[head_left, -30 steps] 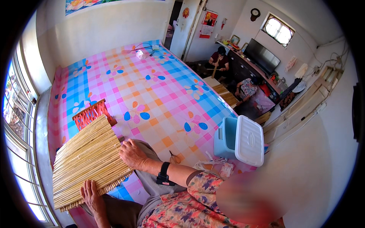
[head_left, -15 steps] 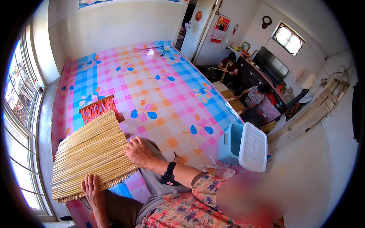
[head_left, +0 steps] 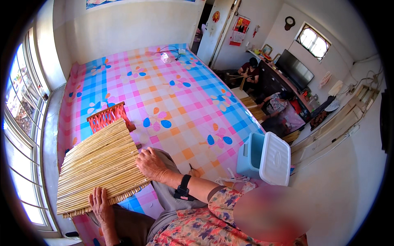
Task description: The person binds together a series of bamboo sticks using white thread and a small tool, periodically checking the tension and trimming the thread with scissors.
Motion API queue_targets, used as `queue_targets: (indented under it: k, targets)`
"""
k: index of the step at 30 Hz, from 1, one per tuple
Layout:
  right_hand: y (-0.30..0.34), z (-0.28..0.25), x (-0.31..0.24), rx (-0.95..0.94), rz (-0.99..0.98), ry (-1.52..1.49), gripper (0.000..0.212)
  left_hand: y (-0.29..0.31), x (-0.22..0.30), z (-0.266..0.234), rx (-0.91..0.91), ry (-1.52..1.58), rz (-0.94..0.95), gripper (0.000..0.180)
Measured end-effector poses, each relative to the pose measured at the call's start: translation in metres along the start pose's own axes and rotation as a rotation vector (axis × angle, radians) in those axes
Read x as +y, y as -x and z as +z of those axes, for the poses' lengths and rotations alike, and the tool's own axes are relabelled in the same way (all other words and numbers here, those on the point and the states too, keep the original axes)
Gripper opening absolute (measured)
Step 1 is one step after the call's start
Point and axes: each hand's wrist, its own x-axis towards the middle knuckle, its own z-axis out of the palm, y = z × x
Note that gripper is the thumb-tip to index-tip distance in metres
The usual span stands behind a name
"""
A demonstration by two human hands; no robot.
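A mat of pale yellow stalks laid side by side slopes across my lap, its far end at a wooden frame with red strands. My left hand is closed over the near edge, fingers resting on top; its thumb is hidden. At the mat's right edge my right hand is closed, its fingers bent and fingertips pressed to the stalk ends. Whether a small piece is pinched there is hidden. A black band circles my right wrist.
A checked, flower-patterned cover spreads beneath me. A blue bin with a white lid stands at the right. Barred windows line the left. Beyond the far edge, a person handles stalks, and another person sits low nearby.
My hands and the mat hold almost the same place; the whole view has shifted slightly. In the background, the farther person's stalks and hands have moved.
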Motion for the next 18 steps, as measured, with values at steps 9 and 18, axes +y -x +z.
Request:
queue_targets:
  k: [9, 18]
  targets:
    - [0.0003, 0.0028, 0.0002, 0.010, -0.005, 0.013, 0.016, -0.0018, 0.0021, -0.0019, 0.031, -0.008, 0.011, 0.031]
    - [0.0009, 0.0063, 0.0017, 0.019, -0.001, 0.016, 0.017, -0.0012, 0.0037, -0.0017, 0.005, 0.006, -0.008, 0.030]
